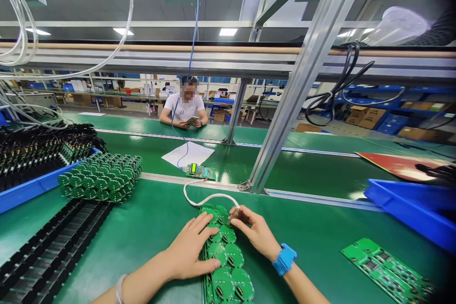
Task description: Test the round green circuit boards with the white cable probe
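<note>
A panel of round green circuit boards (224, 252) lies lengthwise in front of me on the green bench. My left hand (188, 249) rests flat across its left side, fingers spread and thumb touching a lower board. At the panel's top right, my right hand (254, 228) pinches a brownish connector (233, 216), close to or against the boards; exact contact is hidden by the fingers. From that connector a white cable (210, 198) curves back to a small green test board (201, 171) with a lit yellow-green display.
Stacked round boards (101, 178) stand on black slotted racks (53, 247) at left, beside a blue tray (39, 185) of black-cabled parts. Another green board (386, 266) and a blue bin (409, 209) lie right. A metal post (302, 85) slants overhead. A person (185, 104) sits opposite.
</note>
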